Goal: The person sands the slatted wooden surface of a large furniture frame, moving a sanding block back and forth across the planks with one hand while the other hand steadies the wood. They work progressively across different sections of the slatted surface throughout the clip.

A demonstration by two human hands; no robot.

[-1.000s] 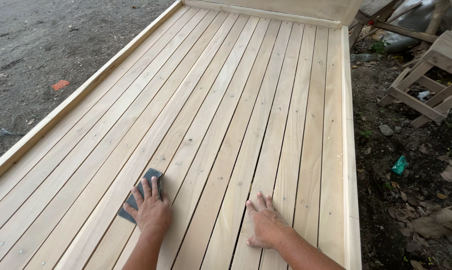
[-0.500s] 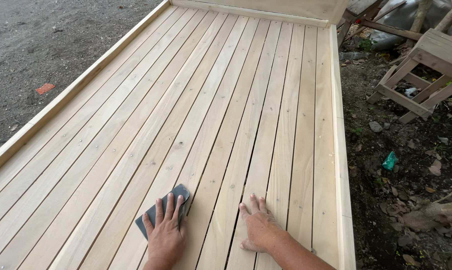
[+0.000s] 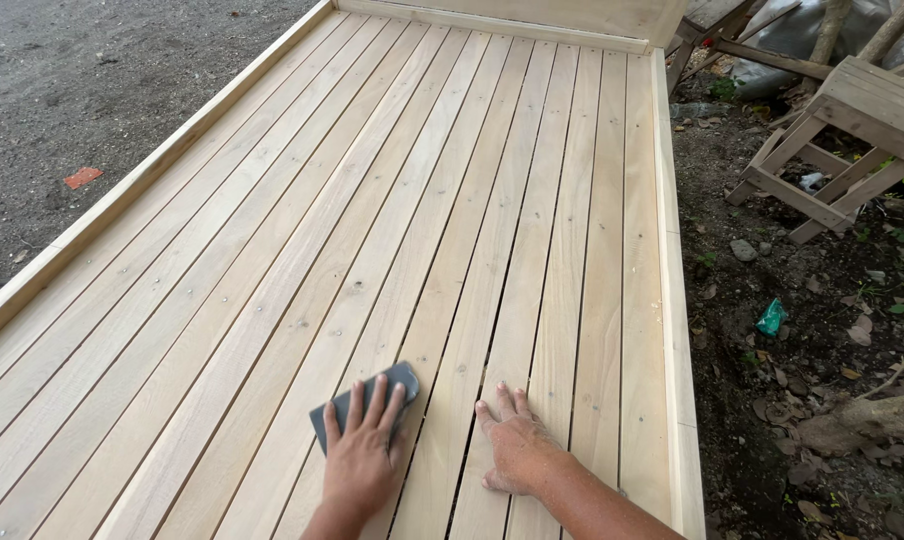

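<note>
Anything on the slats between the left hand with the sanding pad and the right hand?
Nothing in the head view: between the left hand on the grey sanding pad and the flat right hand lies only bare wooden slats with dark gaps.

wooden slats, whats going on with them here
A person leans over a big slatted wooden platform lying on the ground outdoors. The left hand presses a dark grey sanding pad flat on the slats; the right hand rests palm-down beside it. A small wooden frame sits on the dirt to the right.

dirt ground [image 3: 92, 90] w/ wooden stool [image 3: 852, 130] outdoors, daylight.
</note>
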